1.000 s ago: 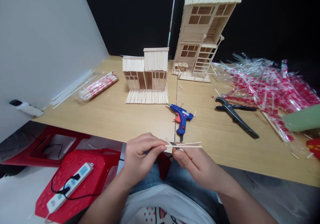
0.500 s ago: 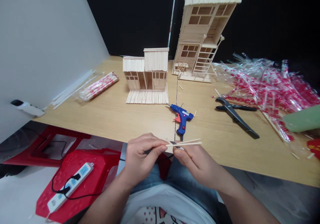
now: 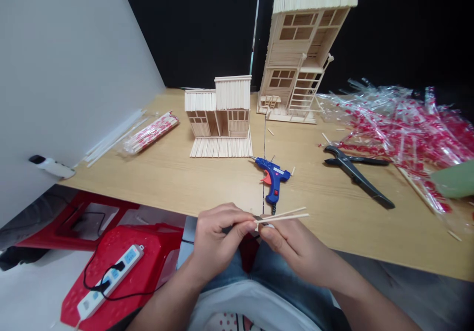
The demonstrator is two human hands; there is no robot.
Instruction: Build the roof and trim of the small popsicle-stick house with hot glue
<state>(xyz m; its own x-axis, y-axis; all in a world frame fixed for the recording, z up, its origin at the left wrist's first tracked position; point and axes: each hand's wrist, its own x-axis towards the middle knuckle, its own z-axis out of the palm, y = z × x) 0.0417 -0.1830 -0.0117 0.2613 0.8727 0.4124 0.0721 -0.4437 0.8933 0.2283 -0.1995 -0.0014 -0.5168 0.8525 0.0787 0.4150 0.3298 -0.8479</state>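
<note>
My left hand is closed, thumb and forefinger pinching the near ends of two thin wooden sticks. The sticks spread in a narrow V to the right, over my right hand. That hand is closed around a small knife; its dark blade lies at the sticks by my left fingertips. Most of the knife's handle is hidden in my right fingers. Just beyond my hands, a blue glue gun with an orange trigger and a lit red light lies on the table.
A small stick house and a taller one stand at the back. Black cutters and a heap of plastic wrappers lie right. Wrapped sticks lie left. A power strip rests on a red stool.
My hands have come closer together, and the blade now sits nearer my left fingertips. The view has shifted slightly; the things on the table stay in place.
</note>
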